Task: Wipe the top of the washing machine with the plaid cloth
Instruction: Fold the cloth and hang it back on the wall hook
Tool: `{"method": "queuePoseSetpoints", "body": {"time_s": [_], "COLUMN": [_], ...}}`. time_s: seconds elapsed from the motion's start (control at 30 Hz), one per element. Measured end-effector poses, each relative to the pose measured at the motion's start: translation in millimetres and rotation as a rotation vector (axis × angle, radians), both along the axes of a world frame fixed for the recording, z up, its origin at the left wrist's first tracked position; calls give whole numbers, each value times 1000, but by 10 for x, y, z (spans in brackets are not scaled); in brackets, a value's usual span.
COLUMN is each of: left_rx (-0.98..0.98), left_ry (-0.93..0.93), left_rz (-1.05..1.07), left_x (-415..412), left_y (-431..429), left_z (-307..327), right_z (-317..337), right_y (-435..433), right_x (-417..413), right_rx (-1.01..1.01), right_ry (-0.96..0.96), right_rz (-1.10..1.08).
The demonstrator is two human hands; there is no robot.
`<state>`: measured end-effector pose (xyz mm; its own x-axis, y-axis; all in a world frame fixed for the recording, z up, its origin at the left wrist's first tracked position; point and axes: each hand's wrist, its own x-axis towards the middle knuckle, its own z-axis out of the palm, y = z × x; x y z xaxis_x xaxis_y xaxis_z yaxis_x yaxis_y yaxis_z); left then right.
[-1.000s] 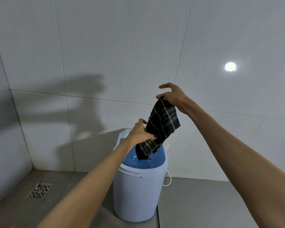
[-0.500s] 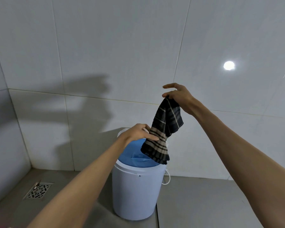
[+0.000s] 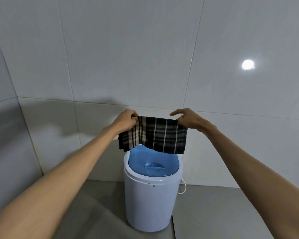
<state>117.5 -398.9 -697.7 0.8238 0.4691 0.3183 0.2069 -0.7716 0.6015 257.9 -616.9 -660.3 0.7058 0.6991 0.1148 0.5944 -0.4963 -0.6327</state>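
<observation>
Plaid cloth [image 3: 154, 135] held spread out in the air above the washing machine [image 3: 150, 200] — lower hem seemingly just clear of the blue lid [image 3: 153, 166]. Left hand [image 3: 126, 120]: grip pinching the cloth's top left corner. Right hand [image 3: 191, 120]: grip pinching the top right corner, index finger raised. Machine stands at the floor's [image 3: 214, 213] back edge

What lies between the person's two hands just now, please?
In the head view, only the plaid cloth spans the gap, its top corners pinched by the left hand and right hand, above the washing machine.
</observation>
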Motion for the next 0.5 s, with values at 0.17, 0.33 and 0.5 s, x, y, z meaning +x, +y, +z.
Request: {"method": "queuePoseSetpoints", "body": {"time_s": [0.17, 0.33, 0.5], "left_rx": [267, 499, 673], "left_ry": [47, -88, -58], "left_rz": [56, 106, 79], "left_x": [-40, 125, 438], "left_y": [100, 499, 1141], "left_z": [27, -32, -353], "right_z": [-153, -402, -756], "right_y": [484, 893, 1429], "right_x": [-26, 225, 594], "right_rx": [-187, 72, 76], "right_ry": [-280, -372, -635], "right_rz": [1, -17, -21]}}
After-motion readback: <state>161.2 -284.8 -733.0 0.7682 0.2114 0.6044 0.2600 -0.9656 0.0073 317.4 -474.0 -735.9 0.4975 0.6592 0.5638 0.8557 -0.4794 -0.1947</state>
